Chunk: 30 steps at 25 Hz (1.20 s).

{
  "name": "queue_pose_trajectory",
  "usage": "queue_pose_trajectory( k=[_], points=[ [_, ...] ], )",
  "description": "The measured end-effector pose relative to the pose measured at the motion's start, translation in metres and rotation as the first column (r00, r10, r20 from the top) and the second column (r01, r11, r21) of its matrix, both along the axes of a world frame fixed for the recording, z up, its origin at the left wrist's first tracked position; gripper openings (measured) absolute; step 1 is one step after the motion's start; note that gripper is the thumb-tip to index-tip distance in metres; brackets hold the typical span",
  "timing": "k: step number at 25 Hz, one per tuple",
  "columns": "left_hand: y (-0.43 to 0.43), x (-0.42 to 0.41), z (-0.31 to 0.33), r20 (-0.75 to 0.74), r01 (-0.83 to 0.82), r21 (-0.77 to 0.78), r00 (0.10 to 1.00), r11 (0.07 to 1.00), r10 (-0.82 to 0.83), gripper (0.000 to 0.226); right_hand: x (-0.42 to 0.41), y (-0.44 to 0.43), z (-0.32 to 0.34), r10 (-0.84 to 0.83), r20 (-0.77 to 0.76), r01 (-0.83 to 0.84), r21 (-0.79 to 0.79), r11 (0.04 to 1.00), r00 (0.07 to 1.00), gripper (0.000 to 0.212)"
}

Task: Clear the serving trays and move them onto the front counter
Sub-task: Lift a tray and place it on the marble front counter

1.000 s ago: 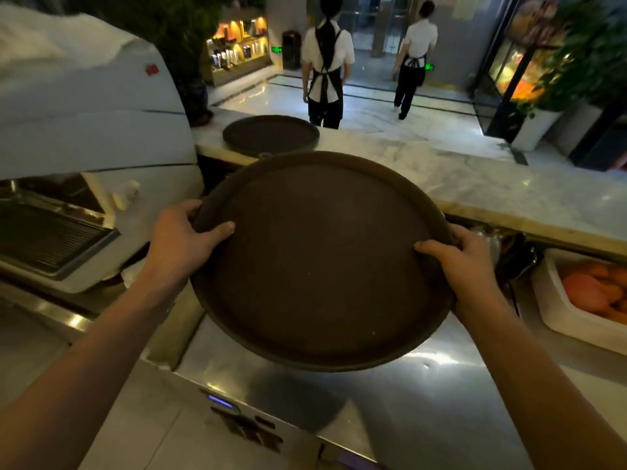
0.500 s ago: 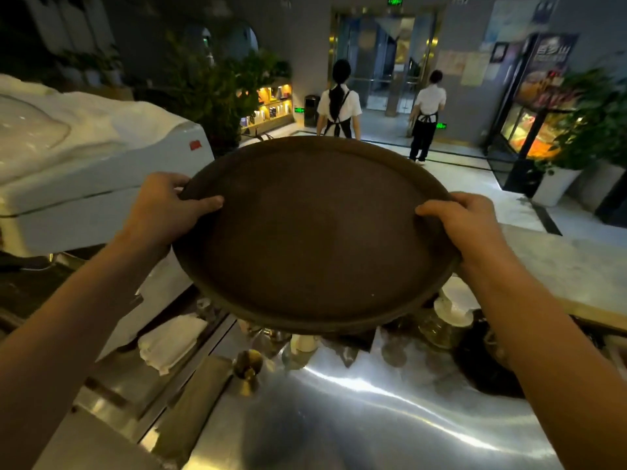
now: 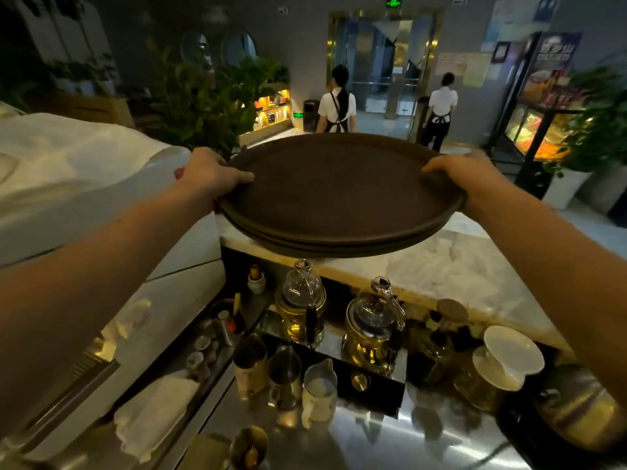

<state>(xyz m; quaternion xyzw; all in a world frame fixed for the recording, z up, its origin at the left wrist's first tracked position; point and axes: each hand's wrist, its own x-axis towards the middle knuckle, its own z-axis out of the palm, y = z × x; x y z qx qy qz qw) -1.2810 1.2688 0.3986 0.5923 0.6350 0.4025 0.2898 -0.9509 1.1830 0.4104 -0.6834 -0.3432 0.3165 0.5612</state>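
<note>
A round dark brown serving tray (image 3: 339,191) is held level over the marble front counter (image 3: 451,262). Its surface is bare. My left hand (image 3: 212,173) grips its left rim, thumb on top. My right hand (image 3: 464,174) grips its right rim. Directly under it lies a second brown tray (image 3: 339,247) on the counter; only its stacked front edge shows, and the two look nearly or just touching.
Below the counter stand glass teapots (image 3: 300,300) on gold warmers, metal jugs (image 3: 285,378), small cups and a white bowl (image 3: 512,351) on a steel worktop. A white machine (image 3: 84,184) sits at left. Two people in aprons stand beyond the counter.
Both hands carried the tray forward and flattened it, from tilted toward me to level above the tray on the marble counter. The view rose from the steel worktop.
</note>
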Motion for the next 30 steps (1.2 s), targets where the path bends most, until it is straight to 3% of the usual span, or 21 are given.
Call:
queue_pose_trajectory(
  k=[4,11,14,18,27,30],
  points=[
    [0.094,0.006,-0.022,0.039,0.046,-0.069,0.998,0.997,-0.043,0.056,-0.002,0.071,-0.012,-0.077,0.019,0.078,-0.075,0.994,0.997,0.059],
    [0.22,0.025,-0.082,0.004,0.072,-0.137,0.997,0.988,-0.072,0.038,-0.001,0.18,-0.059,-0.117,0.122,0.139,-0.194,0.971,0.986,0.052],
    [0.265,0.029,-0.122,-0.01,0.042,-0.147,0.999,0.988,-0.044,0.023,0.004,0.222,-0.099,-0.124,0.154,0.151,-0.182,0.972,0.98,0.039],
    [0.308,0.033,-0.169,-0.104,-0.035,-0.14,0.994,0.989,0.021,0.02,0.009,0.27,-0.152,-0.095,0.134,0.121,-0.196,0.973,0.986,0.015],
    [0.351,0.034,-0.236,-0.354,-0.134,-0.073,0.93,0.988,0.1,0.025,0.017,0.325,-0.236,-0.093,0.111,0.117,-0.229,0.966,0.989,0.024],
    [0.352,0.041,-0.244,-0.468,-0.173,-0.059,0.875,0.983,0.126,0.024,0.02,0.33,-0.249,-0.103,0.123,0.133,-0.259,0.957,0.987,0.038]
  ],
)
